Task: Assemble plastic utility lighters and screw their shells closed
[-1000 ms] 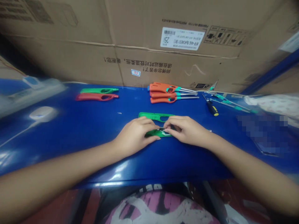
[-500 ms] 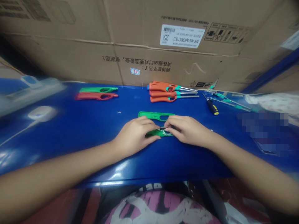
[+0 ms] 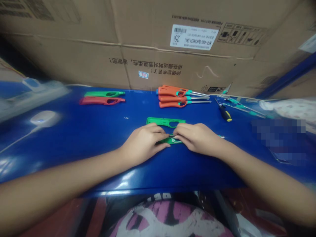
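Observation:
My left hand [image 3: 146,141] is closed on the left end of a green lighter shell half [image 3: 170,141], thumb along its near edge. At its right part, my right hand [image 3: 197,138] pinches with fingertips inside the shell; what they press on is too small to make out. A thin white wire [image 3: 174,140] and a dark part show in the shell between the hands. A metal tip [image 3: 222,136] pokes out beyond my right wrist. Just behind my fingers lies the other green shell half [image 3: 161,121], hollow side up.
Orange utility lighters [image 3: 172,104] are stacked at the back. A green casing [image 3: 98,94] and a red casing [image 3: 101,100] lie at back left. Tiny screws [image 3: 126,118] lie left of the shells. A yellow-black screwdriver [image 3: 225,115] and teal-and-metal lighter nozzles [image 3: 238,104] are at right. Cardboard [image 3: 148,49] walls the back.
My right fingers have drawn together and pressed lower into the shell. The metal tip beyond my right wrist shows more. My left hand has stayed almost still.

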The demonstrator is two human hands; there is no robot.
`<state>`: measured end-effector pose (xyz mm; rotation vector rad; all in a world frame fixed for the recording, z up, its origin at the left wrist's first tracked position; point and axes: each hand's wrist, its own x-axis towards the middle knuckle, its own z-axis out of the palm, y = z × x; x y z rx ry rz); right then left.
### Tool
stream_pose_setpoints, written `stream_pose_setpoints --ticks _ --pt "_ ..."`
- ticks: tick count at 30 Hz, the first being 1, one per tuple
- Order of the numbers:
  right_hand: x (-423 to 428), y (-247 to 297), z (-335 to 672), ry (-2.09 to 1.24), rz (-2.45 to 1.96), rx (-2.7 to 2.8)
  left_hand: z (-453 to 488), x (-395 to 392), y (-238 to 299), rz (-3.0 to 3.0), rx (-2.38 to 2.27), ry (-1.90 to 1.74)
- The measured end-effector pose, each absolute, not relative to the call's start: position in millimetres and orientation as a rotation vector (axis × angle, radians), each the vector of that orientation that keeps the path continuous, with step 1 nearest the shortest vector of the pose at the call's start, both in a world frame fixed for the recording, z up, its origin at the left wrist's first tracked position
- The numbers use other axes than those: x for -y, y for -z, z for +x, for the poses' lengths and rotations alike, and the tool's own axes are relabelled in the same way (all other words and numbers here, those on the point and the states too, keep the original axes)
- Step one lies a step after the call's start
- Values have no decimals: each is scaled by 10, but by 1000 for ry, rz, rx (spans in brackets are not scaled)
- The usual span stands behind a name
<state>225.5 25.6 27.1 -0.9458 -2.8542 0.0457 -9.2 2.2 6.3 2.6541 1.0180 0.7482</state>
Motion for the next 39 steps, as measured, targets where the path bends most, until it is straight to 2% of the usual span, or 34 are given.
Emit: stream_pose_setpoints --ticks 4,8,23,29,39 --pt "-222 -281 2222 122 -962 2906 -77 -20 -51 2624 -992 -808" --pt "-231 -272 2210 83 -1005 2880 -67 -25 -46 2619 -983 -833" --pt "-309 -315 2233 -588 -1118 2468 -58 67 -137 2804 -1115 -536" --pt "-317 -450 2357 -1100 -1193 2379 -81 58 -114 2692 -1080 -593" --pt "-379 -373 2402 -1043 -1012 2517 -98 50 -98 2704 -984 -598"
